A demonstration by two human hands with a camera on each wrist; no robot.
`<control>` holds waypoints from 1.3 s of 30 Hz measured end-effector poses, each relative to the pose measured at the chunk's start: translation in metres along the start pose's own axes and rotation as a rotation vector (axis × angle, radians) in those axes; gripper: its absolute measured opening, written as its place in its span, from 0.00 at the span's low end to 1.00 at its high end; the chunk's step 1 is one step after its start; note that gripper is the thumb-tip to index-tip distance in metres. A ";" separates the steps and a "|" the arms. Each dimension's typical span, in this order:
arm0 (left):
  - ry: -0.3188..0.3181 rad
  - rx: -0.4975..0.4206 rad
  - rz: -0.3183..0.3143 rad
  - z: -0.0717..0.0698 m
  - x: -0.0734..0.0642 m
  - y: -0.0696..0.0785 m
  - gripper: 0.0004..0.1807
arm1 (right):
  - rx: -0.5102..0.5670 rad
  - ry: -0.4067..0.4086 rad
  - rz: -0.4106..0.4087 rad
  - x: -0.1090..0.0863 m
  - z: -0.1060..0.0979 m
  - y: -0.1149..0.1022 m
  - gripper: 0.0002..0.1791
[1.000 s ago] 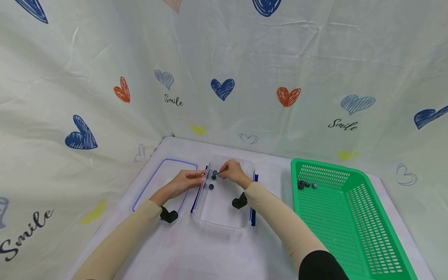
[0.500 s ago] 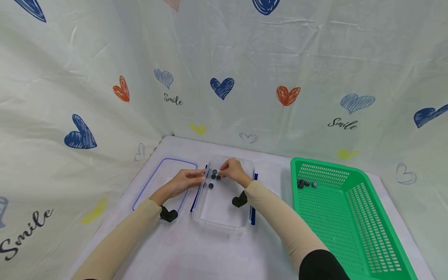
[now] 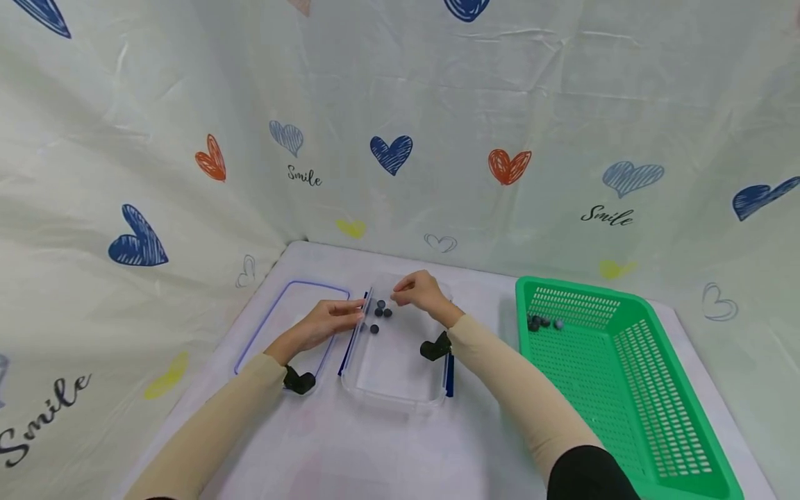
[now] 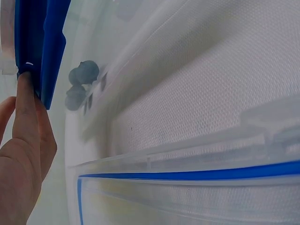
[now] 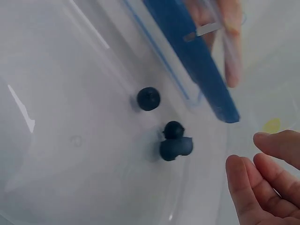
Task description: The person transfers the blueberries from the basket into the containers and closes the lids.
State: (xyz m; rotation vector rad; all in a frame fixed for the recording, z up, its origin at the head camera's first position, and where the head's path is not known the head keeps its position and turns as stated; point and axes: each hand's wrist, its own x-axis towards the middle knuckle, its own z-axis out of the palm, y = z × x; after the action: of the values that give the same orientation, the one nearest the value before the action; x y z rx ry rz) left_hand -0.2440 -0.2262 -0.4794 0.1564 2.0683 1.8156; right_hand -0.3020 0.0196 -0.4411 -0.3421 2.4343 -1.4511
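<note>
Blueberries [image 3: 378,312]: four, inside the clear box [image 3: 390,400], far left, just left of the right hand [image 3: 425,292]
Right hand: released, above the box
Left hand [image 3: 321,323]: straight-fingered, touching the left blue clip [image 4: 40,42]

We read "Smile" [image 3: 304,176] three times in dark script on the pale sheet [image 3: 450,90]: twice across the back, once larger at lower left, slanting upward.

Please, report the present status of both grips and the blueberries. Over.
Left grip touching blue latch of clear box. Right grip holding nothing. Four blueberries inside, three clustered, one slightly apart. Nothing visibly covering them.
</note>
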 end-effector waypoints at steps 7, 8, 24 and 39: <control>-0.013 -0.009 0.011 0.000 0.000 0.000 0.30 | 0.100 -0.011 -0.026 -0.014 -0.021 -0.005 0.09; -0.013 -0.011 0.010 0.000 -0.001 0.001 0.30 | 0.108 -0.014 -0.032 -0.016 -0.024 -0.005 0.10; -0.019 0.006 0.007 -0.001 -0.001 0.000 0.30 | 0.181 0.008 -0.054 -0.041 -0.077 0.003 0.15; -0.023 -0.009 0.009 0.000 -0.003 0.000 0.30 | 0.222 0.030 -0.042 -0.060 -0.120 0.018 0.18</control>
State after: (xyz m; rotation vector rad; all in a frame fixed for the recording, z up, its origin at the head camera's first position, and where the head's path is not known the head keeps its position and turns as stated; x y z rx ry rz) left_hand -0.2415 -0.2276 -0.4785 0.1837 2.0467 1.8196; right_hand -0.2901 0.1467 -0.3953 -0.3251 2.2705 -1.7364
